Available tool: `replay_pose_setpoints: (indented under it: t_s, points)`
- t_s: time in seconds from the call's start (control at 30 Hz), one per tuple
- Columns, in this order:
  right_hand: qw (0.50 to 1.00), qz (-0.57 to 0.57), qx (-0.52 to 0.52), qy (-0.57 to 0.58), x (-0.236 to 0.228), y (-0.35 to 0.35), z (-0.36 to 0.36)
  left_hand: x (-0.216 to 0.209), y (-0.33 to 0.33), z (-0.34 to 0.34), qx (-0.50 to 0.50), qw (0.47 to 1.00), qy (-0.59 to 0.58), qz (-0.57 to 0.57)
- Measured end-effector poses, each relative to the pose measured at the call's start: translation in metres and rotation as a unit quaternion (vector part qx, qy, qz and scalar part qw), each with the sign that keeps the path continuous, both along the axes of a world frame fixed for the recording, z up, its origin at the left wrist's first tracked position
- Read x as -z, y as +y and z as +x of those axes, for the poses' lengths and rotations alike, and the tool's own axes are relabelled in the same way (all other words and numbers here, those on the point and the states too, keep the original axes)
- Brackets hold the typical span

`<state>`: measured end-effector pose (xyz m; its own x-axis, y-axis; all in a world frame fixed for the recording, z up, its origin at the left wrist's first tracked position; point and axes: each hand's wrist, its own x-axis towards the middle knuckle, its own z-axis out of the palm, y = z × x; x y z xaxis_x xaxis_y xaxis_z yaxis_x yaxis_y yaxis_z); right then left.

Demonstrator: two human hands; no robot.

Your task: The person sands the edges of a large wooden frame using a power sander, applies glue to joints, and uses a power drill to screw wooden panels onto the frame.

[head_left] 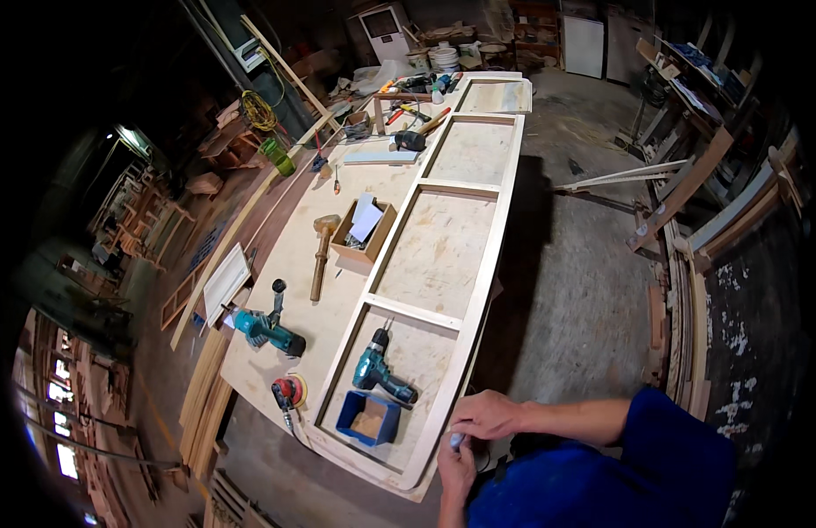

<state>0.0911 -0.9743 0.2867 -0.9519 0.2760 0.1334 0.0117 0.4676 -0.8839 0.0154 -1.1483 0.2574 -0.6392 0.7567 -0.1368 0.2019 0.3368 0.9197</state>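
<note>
Beside the near right corner of a long pale wooden frame [432,430], my two hands meet close to my body. My left hand [456,469] is closed around a small greyish object [458,440], too small to name. Curled over the top of it are the fingers of my right hand [489,415], partly hidden from view. Nearest to them, inside the frame's end bay, stands a small blue open box [387,426] with a brown inside. A teal cordless drill [373,367] lies just beyond the box, its bit pointing away.
Left of the frame on the workbench [285,339] lie a teal power tool [265,331], a red-topped sander [289,392], a wooden mallet [321,255] and a box of hardware [380,238]. More tools crowd the far end. Timber [689,326] leans along the right wall.
</note>
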Motion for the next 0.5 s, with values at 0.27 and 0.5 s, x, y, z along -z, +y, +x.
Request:
replay_pose_setpoints:
  t_s: [0.27, 0.5]
  points:
    - [0.978, -0.001, 0.2, 0.061, -0.012, 0.058, 0.087, -0.011, 0.101, 0.042, 0.14, 0.977, 0.151, 0.057]
    - [0.97, -0.002, 0.24, 0.03, -0.027, 0.08, 0.095, 0.002, 0.132, 0.053, 0.136, 0.967, 0.216, 0.023]
